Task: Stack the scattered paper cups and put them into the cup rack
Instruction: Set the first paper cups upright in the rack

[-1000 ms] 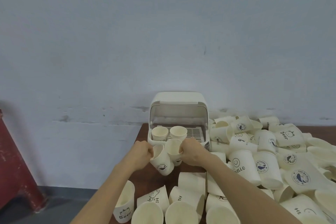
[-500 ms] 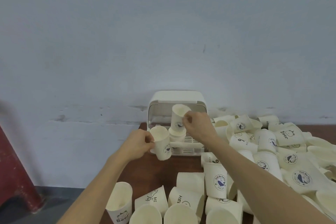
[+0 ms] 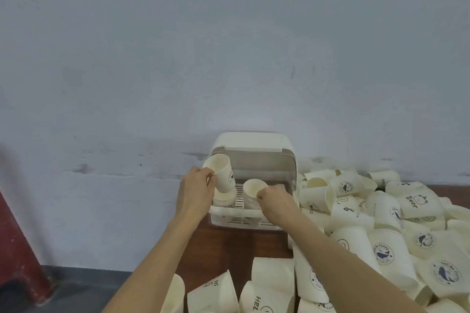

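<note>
Hands have moved up to the rack since a second ago, when both gripped cups low in front of it. The left hand [image 3: 197, 194] now holds a cream paper cup with a dark round print [image 3: 221, 173], fingers curled round its wall, tilted above another cream cup standing in the left side of the white plastic cup rack with a raised lid [image 3: 250, 143]. Half a second ago the right hand [image 3: 276, 201] held its cup high over the rack; now that plain cream cup [image 3: 254, 189] sits low on the slatted floor, and the right fingers pinch its near rim. My reading: the right-side stack has just gained a cup, and the left cup is about to nest into the one under it.

Far more work waits: a heap of loose cream paper cups [image 3: 381, 213] covers the brown wooden table [image 3: 223, 249] to the right and near edge.

How many cups each rack stack holds is hidden by the hands and the rack's front wall. Whether the right cup is fully seated cannot be told. Near cups are cut off by the bottom edge.
</note>
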Available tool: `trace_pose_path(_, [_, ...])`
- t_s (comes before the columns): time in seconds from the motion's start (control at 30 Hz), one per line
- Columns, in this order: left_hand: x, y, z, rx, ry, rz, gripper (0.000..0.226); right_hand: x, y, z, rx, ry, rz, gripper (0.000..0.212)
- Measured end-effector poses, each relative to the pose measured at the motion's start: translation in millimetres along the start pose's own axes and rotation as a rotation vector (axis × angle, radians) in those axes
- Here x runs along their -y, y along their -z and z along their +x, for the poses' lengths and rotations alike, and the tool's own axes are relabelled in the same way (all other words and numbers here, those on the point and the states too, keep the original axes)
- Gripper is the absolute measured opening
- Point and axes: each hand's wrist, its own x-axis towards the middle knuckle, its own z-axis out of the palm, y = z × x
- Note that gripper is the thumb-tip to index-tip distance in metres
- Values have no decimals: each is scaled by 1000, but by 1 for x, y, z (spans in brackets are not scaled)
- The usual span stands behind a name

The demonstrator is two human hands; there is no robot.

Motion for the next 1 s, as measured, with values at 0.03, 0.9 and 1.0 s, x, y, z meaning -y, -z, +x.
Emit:
trace_pose_path(0.03, [0,-5,1,2,4,23,21,0,-1,1,16,-1,-29,20])
trace_pose_path(0.9, [26,-63,-5,270,-88,370,28,19,-24,-4,3,47,-221,30])
trace_pose_path(1.0, [23,-62,-9,248,-106,367,24,19,-20,-10,-6,21,-173,32])
